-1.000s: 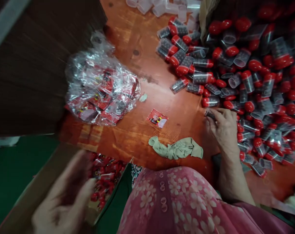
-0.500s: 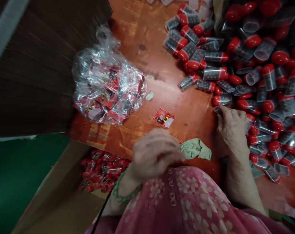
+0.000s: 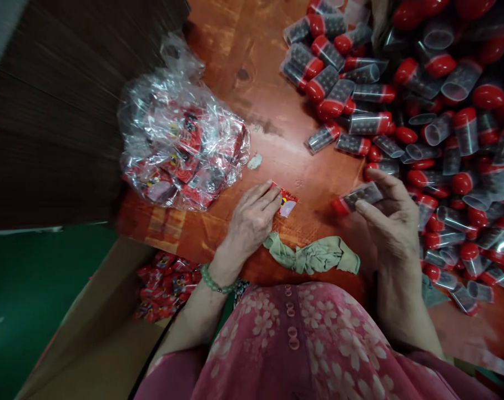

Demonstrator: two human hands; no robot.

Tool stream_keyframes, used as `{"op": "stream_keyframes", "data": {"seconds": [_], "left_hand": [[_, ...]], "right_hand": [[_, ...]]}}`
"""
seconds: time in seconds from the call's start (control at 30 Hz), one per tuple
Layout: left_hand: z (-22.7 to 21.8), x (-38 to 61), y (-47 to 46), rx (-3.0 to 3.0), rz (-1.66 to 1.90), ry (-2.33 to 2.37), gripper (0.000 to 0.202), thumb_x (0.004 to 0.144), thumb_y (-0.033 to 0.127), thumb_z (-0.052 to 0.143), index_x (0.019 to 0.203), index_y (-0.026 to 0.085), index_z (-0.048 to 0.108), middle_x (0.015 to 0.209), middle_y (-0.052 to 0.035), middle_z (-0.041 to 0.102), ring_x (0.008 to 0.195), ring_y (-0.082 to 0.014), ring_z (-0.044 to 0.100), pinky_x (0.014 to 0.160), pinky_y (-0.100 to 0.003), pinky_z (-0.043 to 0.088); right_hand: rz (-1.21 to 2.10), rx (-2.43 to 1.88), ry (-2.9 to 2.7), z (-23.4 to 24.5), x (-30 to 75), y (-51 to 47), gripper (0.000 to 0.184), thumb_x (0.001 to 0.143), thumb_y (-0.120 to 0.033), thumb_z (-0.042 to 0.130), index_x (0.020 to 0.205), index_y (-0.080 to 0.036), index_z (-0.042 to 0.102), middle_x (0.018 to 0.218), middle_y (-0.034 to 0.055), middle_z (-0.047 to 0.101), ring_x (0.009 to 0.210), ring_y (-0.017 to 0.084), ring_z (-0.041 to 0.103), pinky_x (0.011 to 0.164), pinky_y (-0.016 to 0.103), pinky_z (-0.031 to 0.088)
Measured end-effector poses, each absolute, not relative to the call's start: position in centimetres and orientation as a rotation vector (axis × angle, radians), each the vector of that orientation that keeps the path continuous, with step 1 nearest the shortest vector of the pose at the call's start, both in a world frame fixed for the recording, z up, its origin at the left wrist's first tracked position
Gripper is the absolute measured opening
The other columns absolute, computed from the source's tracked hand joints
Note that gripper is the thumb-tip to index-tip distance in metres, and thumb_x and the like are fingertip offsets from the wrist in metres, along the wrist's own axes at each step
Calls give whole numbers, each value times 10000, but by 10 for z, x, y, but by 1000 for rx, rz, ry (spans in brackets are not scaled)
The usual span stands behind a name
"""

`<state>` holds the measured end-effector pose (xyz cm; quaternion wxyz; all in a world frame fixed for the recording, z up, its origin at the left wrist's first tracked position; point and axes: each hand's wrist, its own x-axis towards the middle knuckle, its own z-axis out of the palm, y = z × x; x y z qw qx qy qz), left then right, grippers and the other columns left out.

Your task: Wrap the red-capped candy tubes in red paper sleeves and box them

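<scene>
My left hand (image 3: 255,214) lies on the table with its fingers stretched out. Its fingertips cover the left part of a small red printed card (image 3: 288,204) with a yellow and white picture. In my right hand (image 3: 391,219), between thumb and fingers, is a clear plastic tube with a rounded red cap (image 3: 362,195). The tube is held tilted above the table, its red end to the left and slightly blurred. A crumpled green cloth strip (image 3: 318,255) lies between the hands, close to my body.
Many similar red-capped tubes (image 3: 443,178) are heaped along the right side. On the left sits a clear plastic bag (image 3: 185,139) of red printed cards. Below the table edge, a cardboard box (image 3: 97,311) holds more red pieces (image 3: 164,286). A dark panel (image 3: 69,122) stands at left.
My left hand has moved up and left from near my body onto the red card. My right hand has lifted a red-capped tube from the heap and turned it leftward.
</scene>
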<state>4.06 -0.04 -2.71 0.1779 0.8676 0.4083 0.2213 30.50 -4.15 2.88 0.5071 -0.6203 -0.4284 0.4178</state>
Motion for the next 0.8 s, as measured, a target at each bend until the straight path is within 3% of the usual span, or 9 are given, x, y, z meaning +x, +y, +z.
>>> {"op": "stream_keyframes", "data": {"seconds": [0.13,0.23,0.3,0.37,0.43,0.5,0.57,0.7,0.8], "left_hand": [[-22,37,3,2415,539,1021,368,943,299,557,1278,168,634,1414,-134,596,1406,-304,464,1145,-557,413],[-26,35,5,2417,591,975,270,952,254,539,1155,192,706,1362,-109,643,1394,-286,482,1117,-526,458],[-32,35,6,2407,686,975,259,960,193,503,1074,198,736,1278,-90,698,1361,-260,522,1092,-494,489],[-38,38,7,2397,773,991,271,958,163,489,1064,191,737,1221,-85,727,1320,-252,564,1065,-479,511],[-42,40,9,2371,856,1019,255,954,162,499,1046,172,737,1168,-92,748,1254,-252,619,1026,-464,536],[-44,42,13,2325,930,1027,220,948,184,529,1004,155,740,1114,-105,763,1169,-248,673,981,-442,561],[-43,41,16,2273,968,1017,197,945,212,555,966,158,742,1081,-102,772,1113,-237,701,960,-429,570],[-36,36,19,2213,953,942,227,927,291,610,1083,168,720,1128,-114,757,1141,-240,685,997,-442,549],[-31,34,18,2239,934,874,498,854,404,701,1262,126,633,1236,-178,700,1175,-271,654,1005,-460,538]], "right_hand": [[1190,-1345,-809,29,295,-33,233,782,-280,714,1000,-278,630,818,-18,601,723,163,667,674,328,578],[1283,-1345,-793,26,286,-28,176,797,-307,712,910,-259,585,662,-68,509,464,95,541,439,231,465],[1331,-1398,-908,25,277,-27,162,839,-335,691,938,-253,593,635,-76,492,405,74,476,380,204,386],[1324,-1434,-1213,25,267,-26,164,875,-341,664,1002,-243,633,689,-51,528,490,89,530,449,218,440],[1206,-1455,-1652,27,257,-25,234,885,-301,663,1107,-227,659,834,5,586,696,140,610,633,273,523],[1015,-1519,-2043,28,248,-22,347,890,-246,652,1234,-203,631,1001,69,599,859,195,616,763,330,526],[870,-1638,-2284,28,241,-19,361,930,-221,579,1290,-187,601,1093,109,573,855,208,601,732,336,505],[760,-1700,-2430,22,237,-12,274,996,-201,428,1075,-183,689,1019,94,553,764,171,555,654,290,441],[735,-1653,-2378,17,239,-10,250,1001,-220,442,984,-172,686,976,78,541,759,157,531,666,281,427]]}}
